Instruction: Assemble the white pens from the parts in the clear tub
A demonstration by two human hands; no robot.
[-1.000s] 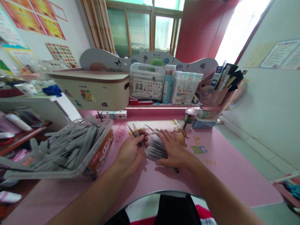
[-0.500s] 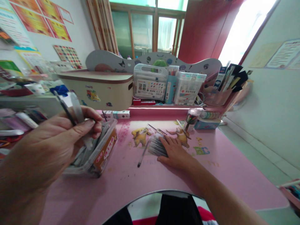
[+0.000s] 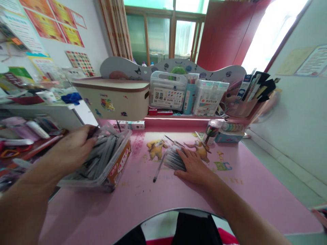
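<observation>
My left hand (image 3: 70, 149) reaches into a clear plastic box (image 3: 116, 166) filled with several grey pens (image 3: 102, 154) at the left of the pink desk. Its fingers are curled, and a dark pen end shows between them. My right hand (image 3: 194, 166) lies flat, fingers stretched, on a bundle of grey pens (image 3: 173, 160) in the middle of the desk. Just left of the bundle, a single pen (image 3: 158, 168) lies loose on the desk, apart from both hands.
A cream lidded bin (image 3: 114, 98) stands behind the box. Marker cases (image 3: 167, 92), a pen cup (image 3: 211, 131), tape rolls and a holder with books (image 3: 252, 92) line the back shelf. A cluttered side shelf (image 3: 30, 129) lies at the left.
My left hand left the bundle, rose with a pen and has come down into the plastic box. A single pen now lies beside the bundle. My right hand stayed on the bundle.
</observation>
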